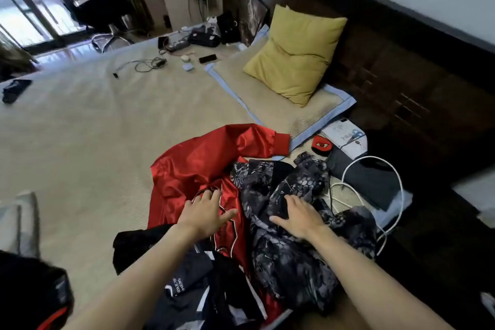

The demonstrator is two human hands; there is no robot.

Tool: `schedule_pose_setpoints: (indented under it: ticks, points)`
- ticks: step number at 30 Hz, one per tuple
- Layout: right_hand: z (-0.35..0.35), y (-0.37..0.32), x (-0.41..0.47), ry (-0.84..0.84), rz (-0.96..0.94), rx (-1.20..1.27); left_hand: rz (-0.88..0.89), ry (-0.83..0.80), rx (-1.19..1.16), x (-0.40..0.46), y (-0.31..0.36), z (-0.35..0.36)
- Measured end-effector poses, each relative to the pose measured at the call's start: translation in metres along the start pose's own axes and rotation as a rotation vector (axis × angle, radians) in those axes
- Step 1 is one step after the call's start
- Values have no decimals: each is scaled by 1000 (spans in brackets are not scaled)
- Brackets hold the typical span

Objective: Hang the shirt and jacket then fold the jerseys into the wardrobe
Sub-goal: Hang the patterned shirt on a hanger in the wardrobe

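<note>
A pile of clothes lay on a bed [93,142] covered by a beige woven mat. A shiny red jacket [195,163] was spread at the pile's far left side, one sleeve reaching toward a blue-edged pillow mat [316,118]. Touching its right edge lay a crumpled dark patterned shirt [289,254]. Black and navy jerseys [192,284] (white lettering on one) were heaped nearest the viewer, overlapping the jacket's hem. The left hand [205,213] rested flat on the jacket, fingers spread and straight, gripping nothing. The right hand [300,215] lay flat on the shirt, fingers straight. A yellow cushion [294,56] leaned against the dark headboard [401,75]. A white cable [385,195] looped just beside the shirt. No container showed.
</note>
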State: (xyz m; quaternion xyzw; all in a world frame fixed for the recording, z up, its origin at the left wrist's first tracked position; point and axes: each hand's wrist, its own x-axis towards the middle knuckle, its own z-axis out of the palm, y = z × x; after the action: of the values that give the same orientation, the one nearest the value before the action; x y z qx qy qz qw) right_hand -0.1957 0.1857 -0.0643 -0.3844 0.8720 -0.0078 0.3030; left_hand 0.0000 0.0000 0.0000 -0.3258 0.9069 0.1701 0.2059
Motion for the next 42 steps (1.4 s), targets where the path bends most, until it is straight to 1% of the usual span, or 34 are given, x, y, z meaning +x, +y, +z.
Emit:
schedule_pose_setpoints:
  ticks: [2, 4, 5, 7, 9, 11, 12, 15, 16, 18, 20, 22, 23, 26, 29, 31, 33, 34, 36, 37, 38, 39, 40, 41, 42]
  points:
    - [12, -9, 28, -9, -77, -13, -50, -13, -52, 13, 0, 9]
    - [34, -26, 51, -35, -105, -26, -98, -43, -83, 18, -4, 23]
    - [49, -34, 63, -43, -80, -49, -125, -71, -94, 19, -6, 30]
    - [76, -44, 80, -84, 33, -52, -174, -124, -104, 17, -9, 41]
    - [97, -45, 91, -115, 115, -75, -202, -167, -122, 14, -14, 51]
    - [107, -35, 99, -51, 118, -96, -225, -218, -142, 12, -21, 59]
    - [109, -26, 102, -15, 108, -46, -233, -238, -155, 12, -23, 61]
    - [95, 3, 96, -59, 78, 364, -240, -265, -211, 15, -28, 64]
    - [84, 12, 91, -72, 72, 487, -229, -262, -223, 18, -28, 64]
    - [56, 23, 77, -28, 25, 698, -169, -243, -230, 25, -26, 58]
    - [12, 25, 52, 25, -18, 789, -57, -203, -212, 35, -16, 43]
    - [-38, 23, 22, 40, -67, 811, 123, -149, -139, 46, -1, 22]
    - [-64, 22, 5, 63, -97, 823, 223, -117, -67, 51, 8, 10]
    - [-145, 23, -57, 163, -153, 886, 468, 17, 192, 55, 48, -28]
    - [-220, 23, -128, 288, -189, 927, 599, 177, 338, 52, 92, -60]
    - [-258, 22, -172, 406, -190, 957, 725, 200, 289, 47, 115, -81]
    - [-287, 29, -204, 565, -153, 913, 890, 197, 112, 30, 133, -105]
    - [-298, 38, -213, 671, -104, 854, 939, 179, -7, 18, 139, -119]
    - [-317, 60, -229, 876, 19, 726, 965, 98, -201, -7, 152, -152]
    - [-322, 68, -237, 955, 95, 644, 982, 96, -246, -20, 160, -170]
    - [-321, 71, -245, 1030, 168, 556, 995, 132, -241, -34, 168, -190]
    - [-316, 64, -255, 1094, 197, 511, 999, 176, -215, -48, 178, -208]
    - [-305, 47, -268, 1179, 162, 516, 976, 239, -171, -60, 188, -225]
    - [-287, 23, -282, 1267, 90, 539, 957, 297, -155, -73, 198, -239]
    - [-266, -3, -293, 1311, 5, 572, 951, 346, -158, -87, 209, -252]
